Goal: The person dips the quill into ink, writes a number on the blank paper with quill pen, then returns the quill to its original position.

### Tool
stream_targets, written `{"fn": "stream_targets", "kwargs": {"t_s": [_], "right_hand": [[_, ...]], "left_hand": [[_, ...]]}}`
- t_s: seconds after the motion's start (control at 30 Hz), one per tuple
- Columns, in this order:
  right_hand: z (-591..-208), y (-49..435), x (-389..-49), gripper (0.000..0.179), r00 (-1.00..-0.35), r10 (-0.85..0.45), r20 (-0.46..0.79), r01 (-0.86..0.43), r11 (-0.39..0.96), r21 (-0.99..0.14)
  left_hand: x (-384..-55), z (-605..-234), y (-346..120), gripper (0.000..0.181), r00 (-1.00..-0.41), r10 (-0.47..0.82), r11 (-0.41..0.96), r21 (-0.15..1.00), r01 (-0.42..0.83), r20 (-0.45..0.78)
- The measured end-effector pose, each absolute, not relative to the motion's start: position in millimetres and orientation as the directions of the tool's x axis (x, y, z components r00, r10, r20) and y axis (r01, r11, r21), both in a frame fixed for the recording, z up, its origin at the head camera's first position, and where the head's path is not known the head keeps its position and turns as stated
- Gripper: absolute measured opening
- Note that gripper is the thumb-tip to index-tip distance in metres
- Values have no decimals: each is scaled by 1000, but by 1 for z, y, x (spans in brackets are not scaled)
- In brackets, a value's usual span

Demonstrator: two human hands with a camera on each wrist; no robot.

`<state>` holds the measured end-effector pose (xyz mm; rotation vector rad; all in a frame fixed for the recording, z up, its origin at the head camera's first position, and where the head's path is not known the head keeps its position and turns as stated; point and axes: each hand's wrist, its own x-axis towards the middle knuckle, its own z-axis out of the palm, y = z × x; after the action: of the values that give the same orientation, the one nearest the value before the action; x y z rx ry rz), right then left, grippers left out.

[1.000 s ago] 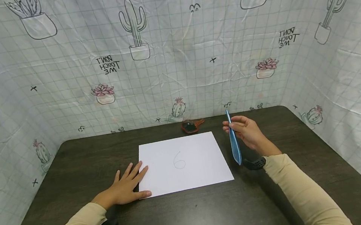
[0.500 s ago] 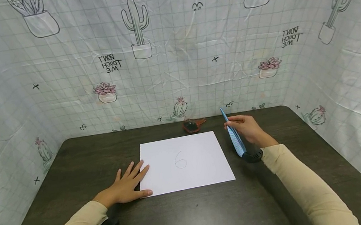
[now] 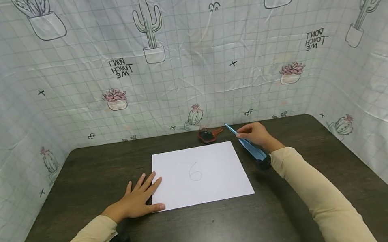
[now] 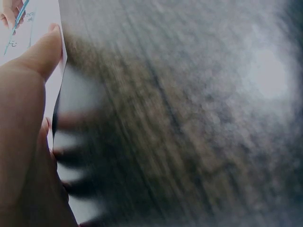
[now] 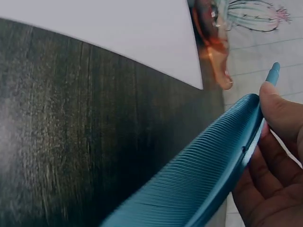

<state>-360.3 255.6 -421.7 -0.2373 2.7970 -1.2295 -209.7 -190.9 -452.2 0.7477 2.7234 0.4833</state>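
My left hand [image 3: 134,201] lies with fingers spread over the left edge of a white sheet of paper [image 3: 223,174], which bears a thin-lined "6" [image 3: 195,172]. In the left wrist view its thumb [image 4: 42,54] rests along the paper's edge. Just off the sheet's upper right corner, my right hand [image 3: 256,134] pinches a blue feather-shaped pen [image 3: 252,149] near its narrow end. The right wrist view shows the pen's ribbed vane [image 5: 189,170] slanting down and left, its narrow tip [image 5: 276,68] jutting past thumb and fingers. The pen is held above the table.
Behind the paper, near the table's back edge, sits an orange-red, dark-centred object [image 3: 207,135] with a narrow handle-like end pointing right. The dark wooden table [image 3: 202,238] meets white cactus-print cloth [image 3: 203,79] at the back and both sides.
My right hand has shifted slightly left, and the pen has gone from nearly upright to a slant, its narrow tip nearing the orange-red object. The left hand stays on the paper.
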Motion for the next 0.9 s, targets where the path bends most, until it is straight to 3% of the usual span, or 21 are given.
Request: {"fn": "stream_targets", "kwargs": {"t_s": [0.23,0.9], "right_hand": [[-429,244,-365,29,-991,-125,55,-130,748,-651],[-440,219,-372,25,-995,-51,84,-94,748,-657]], "left_hand": [[-208,-452,-191,87,-827,536,807,393,441,-170],[-209,-449,-191,87,-830,529,811,391,434,-175]]}}
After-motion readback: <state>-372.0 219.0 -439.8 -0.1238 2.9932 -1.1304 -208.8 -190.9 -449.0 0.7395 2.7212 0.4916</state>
